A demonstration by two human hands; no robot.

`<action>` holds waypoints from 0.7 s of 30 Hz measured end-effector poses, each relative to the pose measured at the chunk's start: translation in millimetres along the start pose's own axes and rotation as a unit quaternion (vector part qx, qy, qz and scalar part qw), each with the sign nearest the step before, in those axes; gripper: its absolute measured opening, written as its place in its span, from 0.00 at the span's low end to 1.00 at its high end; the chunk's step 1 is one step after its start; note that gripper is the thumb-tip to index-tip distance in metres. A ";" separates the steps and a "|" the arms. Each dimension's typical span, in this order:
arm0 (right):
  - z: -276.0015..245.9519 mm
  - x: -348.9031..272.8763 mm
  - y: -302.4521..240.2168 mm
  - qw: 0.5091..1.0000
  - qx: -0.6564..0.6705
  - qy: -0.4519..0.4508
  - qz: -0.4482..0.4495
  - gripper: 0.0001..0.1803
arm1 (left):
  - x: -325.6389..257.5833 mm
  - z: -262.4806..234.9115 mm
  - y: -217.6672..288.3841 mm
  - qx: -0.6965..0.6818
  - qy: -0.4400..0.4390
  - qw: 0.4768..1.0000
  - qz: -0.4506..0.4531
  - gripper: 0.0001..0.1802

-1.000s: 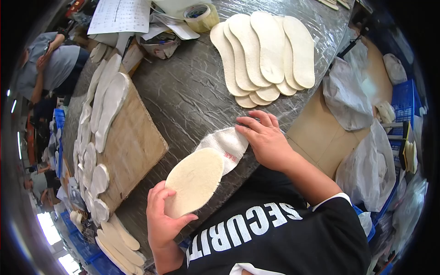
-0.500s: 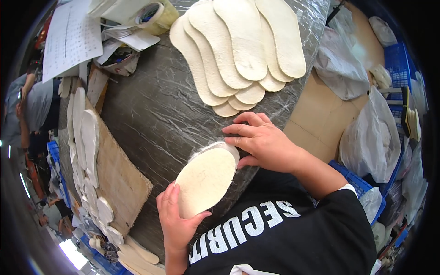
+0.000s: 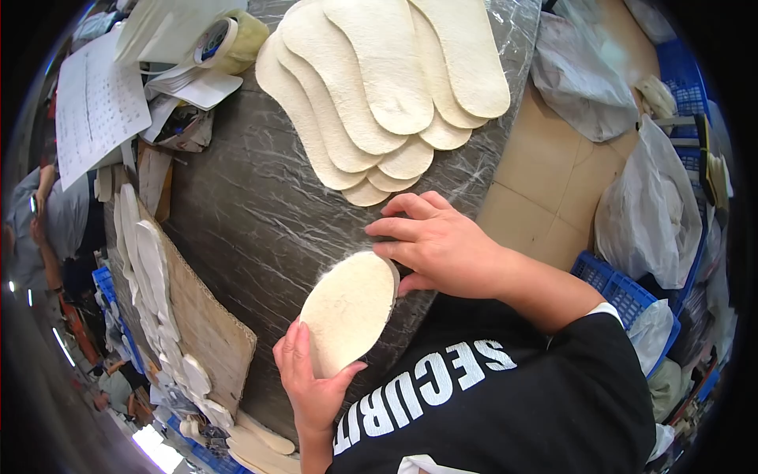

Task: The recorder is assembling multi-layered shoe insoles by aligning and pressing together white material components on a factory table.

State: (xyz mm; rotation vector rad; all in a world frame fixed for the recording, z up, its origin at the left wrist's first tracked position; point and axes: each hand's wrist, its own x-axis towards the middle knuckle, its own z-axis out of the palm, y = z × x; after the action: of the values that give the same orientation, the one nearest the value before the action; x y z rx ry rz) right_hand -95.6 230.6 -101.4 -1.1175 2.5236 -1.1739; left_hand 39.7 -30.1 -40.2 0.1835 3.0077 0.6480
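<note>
Wrapped in crinkled plastic, the grey worktable (image 3: 260, 213) bears a fanned stack of cream insoles (image 3: 379, 87); left hand (image 3: 312, 379) cups one oval cream insole (image 3: 347, 310) from below while right hand (image 3: 438, 245), fingers spread, steadies its top edge.

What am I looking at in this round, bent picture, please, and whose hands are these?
There is no machine here: a person wears a wide fisheye camera on the head, looking down at their own two bare hands, so straight edges curve near the rim. The left hand holds one end of a pale insole-shaped piece, and the right hand presses its other end. They work over a grey worktable covered in shiny wrap. Farther along it lies a fanned stack of similar pale pieces, with a roll of tape and a printed paper sheet nearby. A cardboard sheet to the left carries a row of more pieces.
</note>
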 end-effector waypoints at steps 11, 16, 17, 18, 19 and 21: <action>1.9 -0.5 0.4 1.000 -0.005 0.003 -0.002 0.32 | 1.7 3.1 -1.4 -0.005 -0.005 1.000 -0.015 0.56; 1.9 -0.2 0.3 1.000 -0.007 0.003 -0.001 0.31 | 3.0 1.9 -2.2 -0.005 -0.007 1.000 -0.012 0.56; 2.0 -0.2 0.2 1.000 -0.008 0.004 -0.002 0.31 | 3.2 1.5 -2.5 0.002 -0.009 1.000 -0.005 0.56; 2.3 -0.2 0.2 1.000 -0.007 0.005 -0.002 0.31 | 3.4 1.2 -2.6 0.009 -0.012 1.000 0.001 0.55; 2.8 -0.2 0.3 1.000 -0.008 0.006 -0.001 0.31 | 3.8 1.0 -2.2 0.009 -0.012 1.000 0.001 0.55; 3.3 -0.2 0.5 1.000 -0.009 0.008 -0.001 0.31 | 4.8 0.5 -1.1 0.002 -0.017 1.000 -0.002 0.55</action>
State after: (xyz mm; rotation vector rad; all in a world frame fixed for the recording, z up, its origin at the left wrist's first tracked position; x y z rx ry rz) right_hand -94.4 228.9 -104.0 -1.1185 2.5508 -1.1671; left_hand 34.9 -30.2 -41.3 0.1876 2.9768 0.6310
